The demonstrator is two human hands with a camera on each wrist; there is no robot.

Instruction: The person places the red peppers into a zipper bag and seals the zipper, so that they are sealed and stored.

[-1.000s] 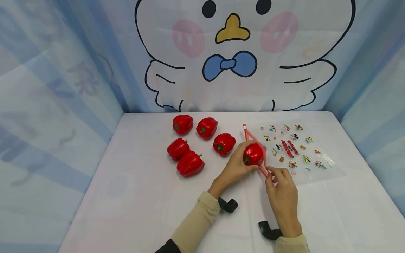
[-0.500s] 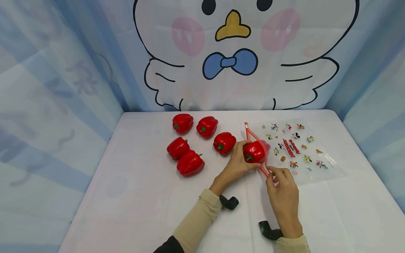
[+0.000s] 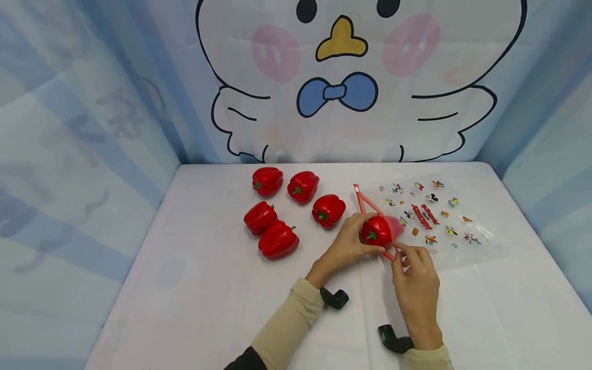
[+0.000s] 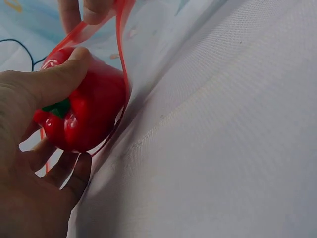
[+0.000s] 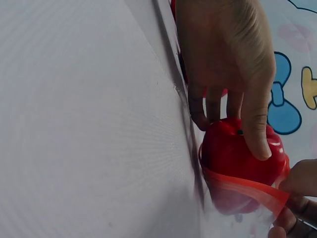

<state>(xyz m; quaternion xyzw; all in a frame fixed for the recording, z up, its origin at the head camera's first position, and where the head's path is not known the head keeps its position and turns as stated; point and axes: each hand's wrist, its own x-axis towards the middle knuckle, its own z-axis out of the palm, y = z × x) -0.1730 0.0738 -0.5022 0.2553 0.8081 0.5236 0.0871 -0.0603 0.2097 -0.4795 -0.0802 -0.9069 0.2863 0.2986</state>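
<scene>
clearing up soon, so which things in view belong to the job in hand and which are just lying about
Part of the job:
red-edged clear plastic bag with cartoon prints, edge pinched by the right hand
glossy red bell pepper, partly inside, held by the left hand

Lying about:
five similar red peppers, untouched, perhaps meant for bagging too
</scene>
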